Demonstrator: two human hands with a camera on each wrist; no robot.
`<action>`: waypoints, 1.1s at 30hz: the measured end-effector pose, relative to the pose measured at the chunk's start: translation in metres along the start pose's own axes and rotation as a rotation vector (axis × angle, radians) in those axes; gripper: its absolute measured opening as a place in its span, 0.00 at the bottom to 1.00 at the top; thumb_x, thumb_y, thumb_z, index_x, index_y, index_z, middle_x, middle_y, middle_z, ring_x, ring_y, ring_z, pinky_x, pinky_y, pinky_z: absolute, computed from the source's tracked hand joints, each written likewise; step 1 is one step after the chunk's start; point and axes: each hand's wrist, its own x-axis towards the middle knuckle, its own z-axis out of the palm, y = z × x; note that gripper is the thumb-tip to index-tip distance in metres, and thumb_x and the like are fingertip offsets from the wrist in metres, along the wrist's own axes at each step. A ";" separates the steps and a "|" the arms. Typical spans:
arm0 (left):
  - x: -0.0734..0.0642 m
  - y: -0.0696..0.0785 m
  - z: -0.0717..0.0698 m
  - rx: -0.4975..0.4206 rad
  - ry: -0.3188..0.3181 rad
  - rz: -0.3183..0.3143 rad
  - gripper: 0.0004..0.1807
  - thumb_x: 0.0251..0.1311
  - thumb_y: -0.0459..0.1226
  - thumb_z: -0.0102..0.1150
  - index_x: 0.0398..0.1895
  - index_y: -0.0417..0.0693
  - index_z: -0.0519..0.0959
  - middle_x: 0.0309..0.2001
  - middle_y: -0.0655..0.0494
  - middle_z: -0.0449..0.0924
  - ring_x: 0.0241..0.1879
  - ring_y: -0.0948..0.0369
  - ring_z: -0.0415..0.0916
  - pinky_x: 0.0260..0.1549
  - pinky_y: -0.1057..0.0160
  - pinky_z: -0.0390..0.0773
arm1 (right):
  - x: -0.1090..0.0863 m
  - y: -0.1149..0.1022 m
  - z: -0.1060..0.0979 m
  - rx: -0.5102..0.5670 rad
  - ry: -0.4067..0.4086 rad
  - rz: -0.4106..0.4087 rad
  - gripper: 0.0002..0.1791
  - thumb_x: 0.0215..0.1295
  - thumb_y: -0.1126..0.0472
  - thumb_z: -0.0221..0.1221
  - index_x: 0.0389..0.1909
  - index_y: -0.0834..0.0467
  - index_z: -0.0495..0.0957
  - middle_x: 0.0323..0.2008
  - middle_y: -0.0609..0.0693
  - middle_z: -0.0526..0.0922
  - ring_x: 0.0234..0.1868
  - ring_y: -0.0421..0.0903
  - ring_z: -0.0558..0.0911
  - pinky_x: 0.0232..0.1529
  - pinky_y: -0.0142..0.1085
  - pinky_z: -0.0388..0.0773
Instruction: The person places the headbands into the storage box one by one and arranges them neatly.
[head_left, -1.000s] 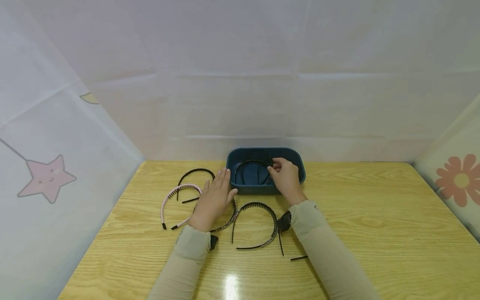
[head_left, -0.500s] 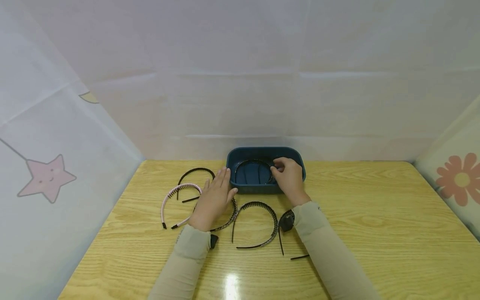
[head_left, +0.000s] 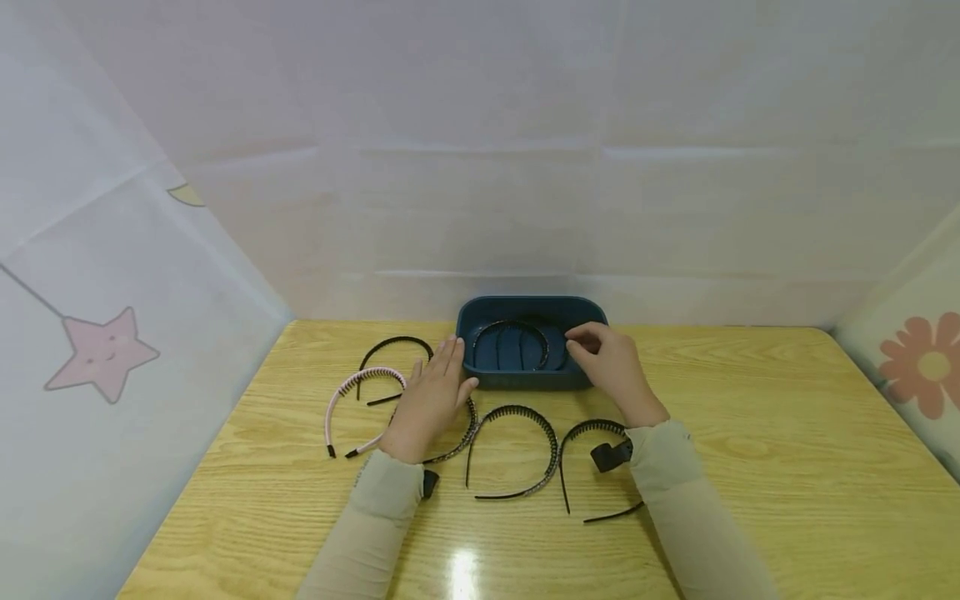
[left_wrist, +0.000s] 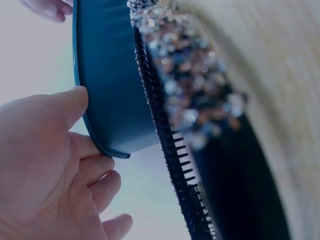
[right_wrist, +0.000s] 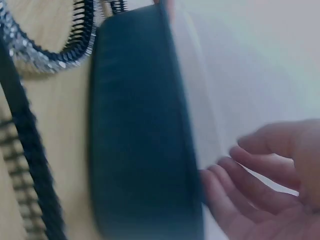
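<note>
My left hand (head_left: 427,404) rests its straight fingers against the left front corner of a dark blue bin (head_left: 525,382); in the left wrist view its thumb (left_wrist: 75,102) touches the bin's rim. Inside the bin lies a dark toothed headband (head_left: 544,337) with its arch toward the back. Over the bin's right end my right hand (head_left: 615,367) has loosely bent fingers and nothing between them. Under and beside the left hand are a pink headband (head_left: 328,412), a black headband (head_left: 397,338) and a glittery one (head_left: 453,450), partly hidden.
In front of the bin, a glittery toothed headband (head_left: 555,450) lies on the wooden table (head_left: 787,467). Another black headband (head_left: 564,467) is partly covered by the right wrist. A pale printed cloth (head_left: 480,208) rises behind the table and at both sides.
My right hand has let go of the headband in the bin and drawn back to the right, toward the bin's right rim. The left hand stays at the corner.
</note>
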 end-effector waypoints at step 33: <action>-0.002 -0.002 0.001 -0.003 0.006 0.005 0.39 0.80 0.51 0.44 0.82 0.40 0.46 0.81 0.44 0.43 0.80 0.49 0.43 0.74 0.36 0.50 | -0.034 0.022 -0.051 -0.164 -0.574 0.074 0.09 0.66 0.66 0.65 0.43 0.68 0.83 0.31 0.51 0.83 0.27 0.47 0.81 0.31 0.38 0.79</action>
